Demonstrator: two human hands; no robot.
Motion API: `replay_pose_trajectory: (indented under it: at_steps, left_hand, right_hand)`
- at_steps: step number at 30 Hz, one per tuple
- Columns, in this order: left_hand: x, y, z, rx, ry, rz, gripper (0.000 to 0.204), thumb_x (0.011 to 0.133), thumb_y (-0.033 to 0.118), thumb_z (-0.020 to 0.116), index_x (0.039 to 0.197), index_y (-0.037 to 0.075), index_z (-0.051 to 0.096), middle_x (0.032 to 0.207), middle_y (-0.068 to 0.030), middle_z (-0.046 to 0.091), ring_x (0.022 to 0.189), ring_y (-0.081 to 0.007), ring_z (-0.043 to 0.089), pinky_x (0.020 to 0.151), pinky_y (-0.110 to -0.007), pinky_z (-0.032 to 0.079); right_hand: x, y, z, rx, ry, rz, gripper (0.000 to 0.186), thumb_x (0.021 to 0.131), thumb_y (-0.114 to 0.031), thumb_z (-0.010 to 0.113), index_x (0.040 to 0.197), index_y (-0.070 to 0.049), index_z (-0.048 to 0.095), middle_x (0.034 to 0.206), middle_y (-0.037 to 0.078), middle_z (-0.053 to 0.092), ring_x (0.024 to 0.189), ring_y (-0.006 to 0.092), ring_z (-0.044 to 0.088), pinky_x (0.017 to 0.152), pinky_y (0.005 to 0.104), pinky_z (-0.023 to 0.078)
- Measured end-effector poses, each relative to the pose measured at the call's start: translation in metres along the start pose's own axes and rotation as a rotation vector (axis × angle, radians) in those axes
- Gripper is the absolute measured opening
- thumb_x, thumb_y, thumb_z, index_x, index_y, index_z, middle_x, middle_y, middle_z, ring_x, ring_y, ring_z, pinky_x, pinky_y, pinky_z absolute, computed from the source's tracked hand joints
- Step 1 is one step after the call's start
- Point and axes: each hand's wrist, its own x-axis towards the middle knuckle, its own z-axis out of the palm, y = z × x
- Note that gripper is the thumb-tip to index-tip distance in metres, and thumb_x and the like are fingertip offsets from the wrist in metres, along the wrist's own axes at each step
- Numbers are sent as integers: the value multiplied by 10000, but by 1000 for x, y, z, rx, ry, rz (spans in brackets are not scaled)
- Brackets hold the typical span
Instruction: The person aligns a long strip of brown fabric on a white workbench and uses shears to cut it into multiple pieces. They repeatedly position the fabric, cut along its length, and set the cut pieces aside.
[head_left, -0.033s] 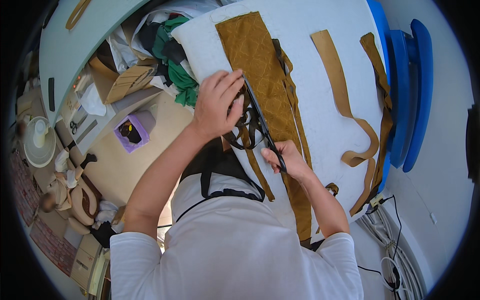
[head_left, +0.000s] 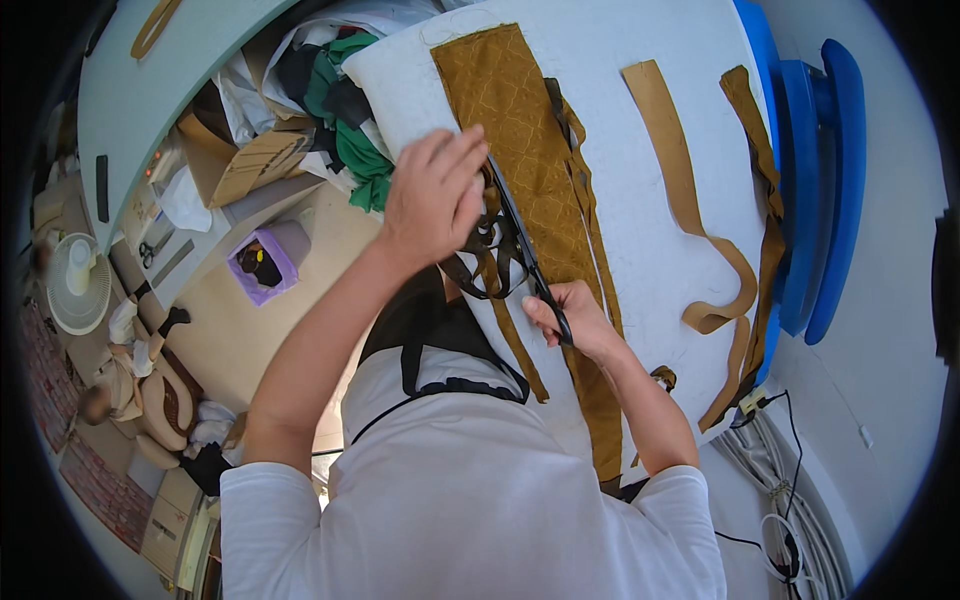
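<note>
Long black scissors (head_left: 516, 222) lie slantwise along the left edge of a brown quilted fabric piece (head_left: 510, 90) on a white padded table (head_left: 650, 300). My right hand (head_left: 578, 318) is closed round their handle, low on the fabric. Near the tip of the blades, my left hand (head_left: 438, 195) hovers with fingers stretched out, holding nothing that I can see. Beneath it and beside the blades is a tangle of dark brown strips (head_left: 480, 280). A narrow brown strip (head_left: 518, 350) trails toward my waist.
A tan strip (head_left: 675, 170) and a darker brown strip (head_left: 770, 240) lie on the table's right side. Blue padding (head_left: 835, 190) lines the right edge. At left are green cloth (head_left: 355, 155), a cardboard box (head_left: 250, 170), a lilac bin (head_left: 268, 265) and a fan (head_left: 80, 283).
My left hand has shifted slightly up and left, its fingers lifting off the edge beside the blades. My right hand and the scissors have stayed in place.
</note>
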Motion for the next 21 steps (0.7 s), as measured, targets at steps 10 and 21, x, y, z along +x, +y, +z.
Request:
replay_pose_trajectory:
  at_steps: [10,21]
  left_hand:
    - [34,-55,-3,311,-129,135,398,892,44,626,1290,39,624,1468,-64,558,1249,-296,525,1045,-449,389]
    - [28,-65,11,242,-37,77,382,884,49,632,1265,21,619,1447,-93,566,1278,-294,521,1067,-443,375]
  right_hand:
    - [12,-12,5,33,1,-29,552,882,-536,790,641,-90,572,547,-2,546,474,70,511,466,240,407]
    - [17,-21,10,68,19,-24,540,876,-521,805,661,-72,595,545,-20,528,458,73,487,459,237,411]
